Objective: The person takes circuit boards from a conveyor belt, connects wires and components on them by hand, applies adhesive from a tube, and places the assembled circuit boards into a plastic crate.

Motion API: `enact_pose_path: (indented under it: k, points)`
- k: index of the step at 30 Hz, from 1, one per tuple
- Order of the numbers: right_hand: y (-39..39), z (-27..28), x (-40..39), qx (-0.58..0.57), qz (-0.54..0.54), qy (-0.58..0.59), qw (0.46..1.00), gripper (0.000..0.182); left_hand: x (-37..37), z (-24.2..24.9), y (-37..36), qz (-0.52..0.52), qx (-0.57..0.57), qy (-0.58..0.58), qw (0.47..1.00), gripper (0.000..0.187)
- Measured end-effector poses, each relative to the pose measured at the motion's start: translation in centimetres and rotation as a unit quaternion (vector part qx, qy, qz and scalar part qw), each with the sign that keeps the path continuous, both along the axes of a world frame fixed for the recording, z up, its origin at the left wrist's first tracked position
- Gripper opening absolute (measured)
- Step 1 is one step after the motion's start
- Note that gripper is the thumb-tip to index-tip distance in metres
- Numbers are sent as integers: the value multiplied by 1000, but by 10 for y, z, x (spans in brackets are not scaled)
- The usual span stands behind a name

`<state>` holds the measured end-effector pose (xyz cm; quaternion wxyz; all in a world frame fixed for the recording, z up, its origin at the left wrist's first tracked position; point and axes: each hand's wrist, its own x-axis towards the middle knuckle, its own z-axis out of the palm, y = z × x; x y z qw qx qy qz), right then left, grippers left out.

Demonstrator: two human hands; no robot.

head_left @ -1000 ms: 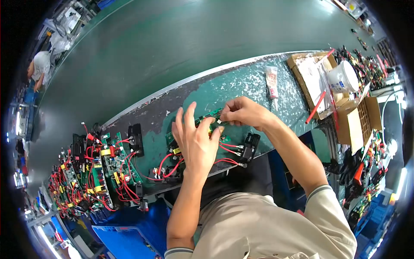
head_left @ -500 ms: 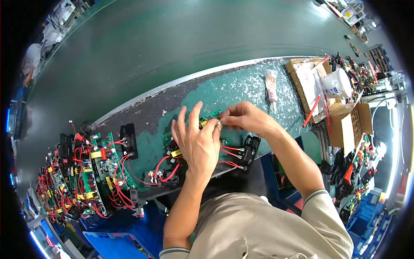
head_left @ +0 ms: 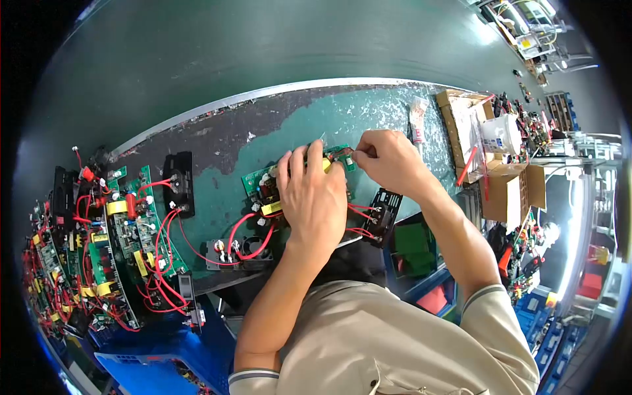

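A green circuit board [head_left: 252, 182] with yellow parts and red wires lies on the bench, partly covered by my left hand [head_left: 313, 197]. The fingers of that hand are bent over the board and hold it down. At the board's right end, my right hand [head_left: 393, 161] has its thumb and fingers pinched beside a small upright green board [head_left: 349, 160]. What sits between those fingertips is too small to make out. Red wires run from the board to a black end panel [head_left: 382, 217] on the right and to a fan panel [head_left: 224, 253] on the left.
More wired circuit boards [head_left: 141, 230] are crowded at the left. A tube [head_left: 417, 118] lies on the bench near a cardboard tray [head_left: 454, 105] and a white tub [head_left: 501, 135]. Behind the bench runs a wide green surface [head_left: 217, 52]. A blue crate [head_left: 145, 365] stands below left.
My right hand has moved away from my left fingers to the board's right end. My left fingers have drawn closer together over the board. The view has shifted slightly.
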<state>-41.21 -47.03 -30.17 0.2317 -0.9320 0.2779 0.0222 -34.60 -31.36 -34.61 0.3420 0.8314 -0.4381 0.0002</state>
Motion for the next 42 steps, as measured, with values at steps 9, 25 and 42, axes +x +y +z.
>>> enact_pose_path:
  k: [9, 25, 42]
  points:
    - [9, -4, -4, 56, -89, 3, 994, 25, 0, -8, -3, 14, -14, 1, 1000, 19]
    - [20, -19, -16, 81, -132, -73, 985, 26, 1, -7, -3, 20, -27, -17, 999, 13]
    - [-6, -10, -1, 179, -111, 64, 975, 22, 1, -6, -2, 4, -22, -11, 1000, 16]
